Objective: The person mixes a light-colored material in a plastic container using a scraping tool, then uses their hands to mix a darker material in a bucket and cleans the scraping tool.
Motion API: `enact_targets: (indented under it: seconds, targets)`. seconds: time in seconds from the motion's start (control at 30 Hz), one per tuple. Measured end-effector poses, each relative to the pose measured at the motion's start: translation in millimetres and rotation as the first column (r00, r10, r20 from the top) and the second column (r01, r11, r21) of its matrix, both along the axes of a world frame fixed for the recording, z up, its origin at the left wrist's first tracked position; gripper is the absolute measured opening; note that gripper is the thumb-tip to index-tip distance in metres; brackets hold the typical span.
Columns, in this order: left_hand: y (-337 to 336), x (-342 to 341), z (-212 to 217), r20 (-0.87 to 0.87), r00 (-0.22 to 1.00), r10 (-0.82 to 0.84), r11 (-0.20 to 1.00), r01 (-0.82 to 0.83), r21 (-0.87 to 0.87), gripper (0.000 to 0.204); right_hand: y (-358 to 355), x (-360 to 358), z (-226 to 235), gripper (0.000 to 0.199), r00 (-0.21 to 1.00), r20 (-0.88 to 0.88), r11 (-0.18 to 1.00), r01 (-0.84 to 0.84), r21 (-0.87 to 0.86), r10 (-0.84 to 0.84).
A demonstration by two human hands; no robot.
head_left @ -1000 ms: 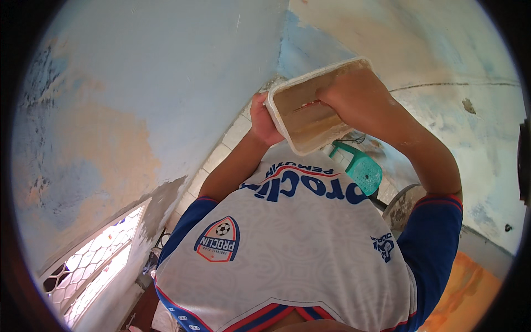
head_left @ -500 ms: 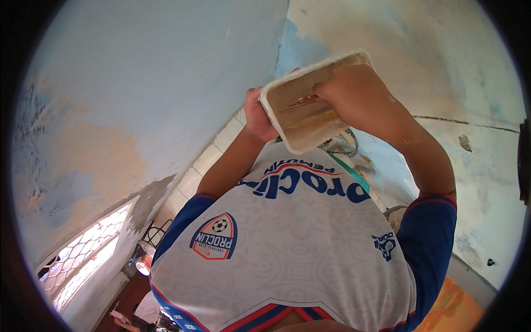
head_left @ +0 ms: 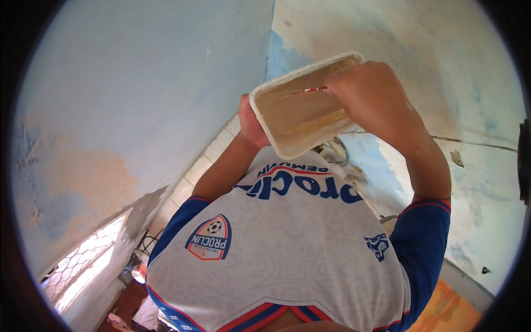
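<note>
in the head view, the left hand (head_left: 252,124) was grasping the left side of a stained rectangular plastic tub (head_left: 296,119), which was tilted near the white shirt (head_left: 276,249). the right hand (head_left: 370,91) was clenched on a thin red tool (head_left: 314,89) within the tub's opening.

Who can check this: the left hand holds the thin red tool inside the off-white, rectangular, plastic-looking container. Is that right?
The hand is wrong: the head view shows the right hand holding the thin red tool inside the container.
</note>
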State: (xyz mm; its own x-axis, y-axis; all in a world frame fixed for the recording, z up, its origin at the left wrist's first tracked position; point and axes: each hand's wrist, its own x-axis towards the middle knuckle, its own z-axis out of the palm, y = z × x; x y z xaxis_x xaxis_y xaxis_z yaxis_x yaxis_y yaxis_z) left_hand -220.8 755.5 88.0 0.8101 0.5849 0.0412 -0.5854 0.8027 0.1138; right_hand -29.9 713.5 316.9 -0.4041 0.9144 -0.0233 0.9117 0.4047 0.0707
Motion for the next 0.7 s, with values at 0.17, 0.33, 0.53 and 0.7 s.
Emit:
enact_targets:
  seconds: [0.17,0.33,0.53,0.7]
  targets:
    - [14.0,-0.6,8.6,-0.045,0.999,-0.012,0.999,0.014,0.048,0.084,14.7,0.0,-11.9,0.011,0.999,0.037,1.0,-0.024,0.016,0.023]
    - [40.2,-6.7,8.5,-0.112,0.99,-0.09,0.995,0.095,0.04,0.091,36.9,-6.5,-20.0,0.009,0.994,0.106,0.999,-0.037,0.011,0.036]
    - [65.3,-21.9,3.1,0.181,0.973,-0.142,0.987,0.126,0.099,0.084,50.4,-20.4,-13.4,0.008,0.999,-0.017,0.994,-0.033,0.108,0.036]
    - [93.0,-33.2,3.7,0.223,0.937,-0.268,0.959,0.282,-0.035,0.083,67.2,-21.3,-38.8,0.008,0.99,0.144,0.992,-0.011,0.123,-0.007]
